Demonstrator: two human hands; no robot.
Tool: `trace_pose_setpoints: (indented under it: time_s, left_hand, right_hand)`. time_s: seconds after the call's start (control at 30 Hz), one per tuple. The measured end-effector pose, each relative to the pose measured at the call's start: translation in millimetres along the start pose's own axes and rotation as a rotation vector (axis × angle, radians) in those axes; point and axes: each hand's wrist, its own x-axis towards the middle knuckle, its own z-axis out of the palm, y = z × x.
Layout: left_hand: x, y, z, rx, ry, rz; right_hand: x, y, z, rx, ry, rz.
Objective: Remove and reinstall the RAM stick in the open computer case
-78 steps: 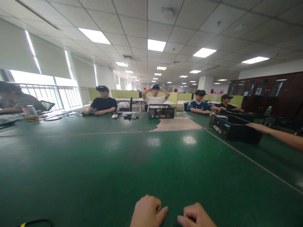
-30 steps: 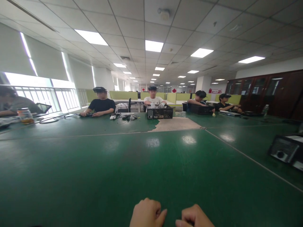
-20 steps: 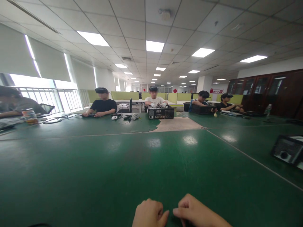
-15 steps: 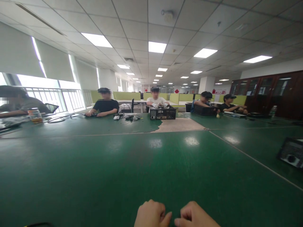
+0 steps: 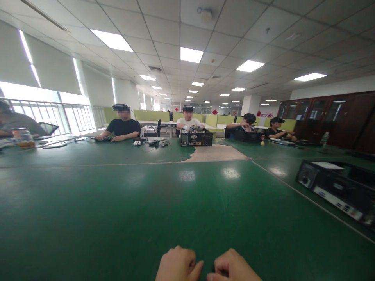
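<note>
My left hand is at the bottom centre of the head view, its fingers curled in and the thumb pointing inward. Beside it, with a narrow gap between, my right hand is curled the same way. I see nothing in either hand. Both are over the near part of the green tabletop. A black and silver computer case lies on the table to my right, cut off by the picture's edge.
Across the table a person in white gloves works at a computer case. Other people sit to both sides, one behind a dark case. Cables and a jar stand or lie at the left. A bottle is far right.
The computer case on the right has come further into view, moving left across the table. The view has turned slightly to the right. My hands keep the same curled pose.
</note>
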Motion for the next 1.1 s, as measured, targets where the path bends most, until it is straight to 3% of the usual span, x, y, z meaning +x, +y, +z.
trace_pose_setpoints:
  time_s: [0.37, 0.43, 0.47, 0.53, 0.63, 0.7, 0.73, 0.8, 0.87, 1.0, 1.1]
  left_hand:
    - [0.3, 4.5, -0.1, -0.002, 0.018, 0.000]
    - [-0.3, 4.2, -0.1, 0.006, 0.022, 0.000]
    - [-0.6, 4.0, -0.7, 0.009, 0.015, -0.001]
    - [-0.9, 3.5, -3.1, 0.004, -0.010, -0.001]
    - [-0.3, 3.6, -6.9, 0.002, -0.042, -0.003]
    - [0.6, 3.7, -7.2, -0.002, -0.074, -0.010]
    - [1.0, 3.5, -6.4, -0.009, -0.093, -0.013]
    - [1.2, 2.2, -3.3, -0.041, -0.122, -0.025]
    - [0.4, -0.4, -0.7, -0.092, -0.102, -0.036]
    - [0.4, -7.1, -13.3, -0.252, 0.068, -0.027]
    - [10.1, -4.1, -52.0, -0.318, 0.211, 0.040]
  right_hand:
    - [-2.6, -0.4, 7.6, -0.144, -0.010, -0.026]
    - [-9.9, -7.0, 4.4, -0.170, 0.069, -0.063]
    - [-14.1, -9.3, -3.0, -0.194, 0.177, -0.089]
    - [-21.7, -7.4, -34.0, -0.289, 0.534, -0.155]
    - [-27.0, 22.1, -116.8, -0.536, 1.113, -0.173]
    - [-25.6, 56.9, -178.4, -0.731, 1.231, -0.029]
    - [-23.6, 75.5, -205.1, -0.816, 1.194, 0.065]
    - [-18.2, 108.4, -243.9, -0.861, 1.000, 0.319]
    - [-12.6, 129.8, -261.9, -0.822, 0.901, 0.500]
    - [-8.4, 133.4, -257.1, -0.740, 0.895, 0.610]
    - [-16.1, 105.5, -234.6, -0.758, 0.855, 0.572]
